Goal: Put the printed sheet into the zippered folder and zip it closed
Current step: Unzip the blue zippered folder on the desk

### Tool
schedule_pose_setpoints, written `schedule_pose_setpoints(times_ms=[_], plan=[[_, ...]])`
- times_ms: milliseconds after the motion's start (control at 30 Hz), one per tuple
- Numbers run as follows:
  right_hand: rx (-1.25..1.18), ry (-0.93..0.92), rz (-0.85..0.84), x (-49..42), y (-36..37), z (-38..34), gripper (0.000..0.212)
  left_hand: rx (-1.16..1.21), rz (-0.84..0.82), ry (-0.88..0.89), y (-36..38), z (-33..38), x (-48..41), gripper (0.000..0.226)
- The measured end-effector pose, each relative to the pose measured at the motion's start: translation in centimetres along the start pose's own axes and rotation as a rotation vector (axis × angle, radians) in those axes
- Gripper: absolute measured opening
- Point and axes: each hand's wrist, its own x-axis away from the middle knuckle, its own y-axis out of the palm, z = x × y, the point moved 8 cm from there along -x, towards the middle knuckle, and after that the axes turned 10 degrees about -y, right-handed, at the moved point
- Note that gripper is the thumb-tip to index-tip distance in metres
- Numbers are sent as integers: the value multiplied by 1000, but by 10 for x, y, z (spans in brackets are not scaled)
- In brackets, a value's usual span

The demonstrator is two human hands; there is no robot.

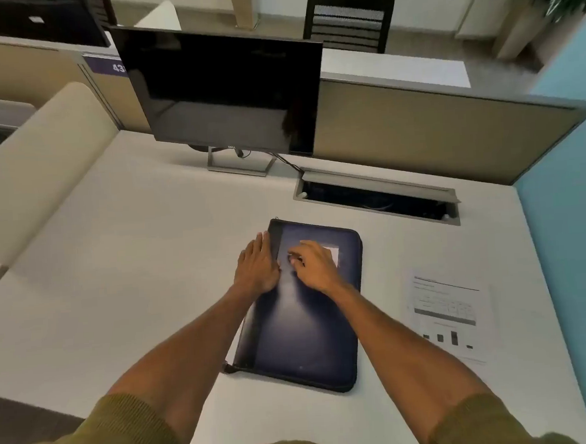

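even indoor light | glare on folder (pixel 300 310) | soft blur | edges bowed

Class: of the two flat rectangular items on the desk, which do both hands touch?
The dark blue zippered folder; the white printed sheet lies untouched right of it.

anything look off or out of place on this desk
Nothing is spilled or damaged. The zippered folder lies slightly askew on the desk. The printed sheet still lies outside it, to its right. The cable hatch behind is open.
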Motion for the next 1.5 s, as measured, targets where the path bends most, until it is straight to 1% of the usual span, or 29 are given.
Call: schedule_pose_setpoints(times_ms=[100, 267, 400, 500, 667, 867, 1000, 1167, 1367, 1500], plan=[[35, -35, -11, -31, -11, 3, 29, 79, -7, -36, -11, -8, -17, 75], [34, -34, -18, -81, -25, 9, 31, 119, -10, -35, -14, -8, -50, 63], [44, -40, -34, -112, -25, 20, 39, 209, 12, -37, -16, -1, -73, 54], [59, -55, -65, -129, -19, 22, 42, 220, 23, -37, -15, 4, -87, 50], [68, -79, -175, -150, -8, 21, 51, 226, 37, -61, -14, 3, -105, 42], [67, -104, -220, -162, -2, 25, 49, 276, 67, -65, -18, 2, -117, 34], [71, -153, -247, -168, -3, 28, 39, 314, 65, -87, -19, 1, -123, 26], [82, -190, -257, -174, -6, 31, 25, 322, 54, -91, -18, 3, -131, 30], [86, -235, -292, -176, -2, 31, 21, 267, 3, -93, -12, 2, -142, 30], [165, -277, -298, -174, -3, 30, 18, 252, -24, -84, -11, 1, -147, 26]])
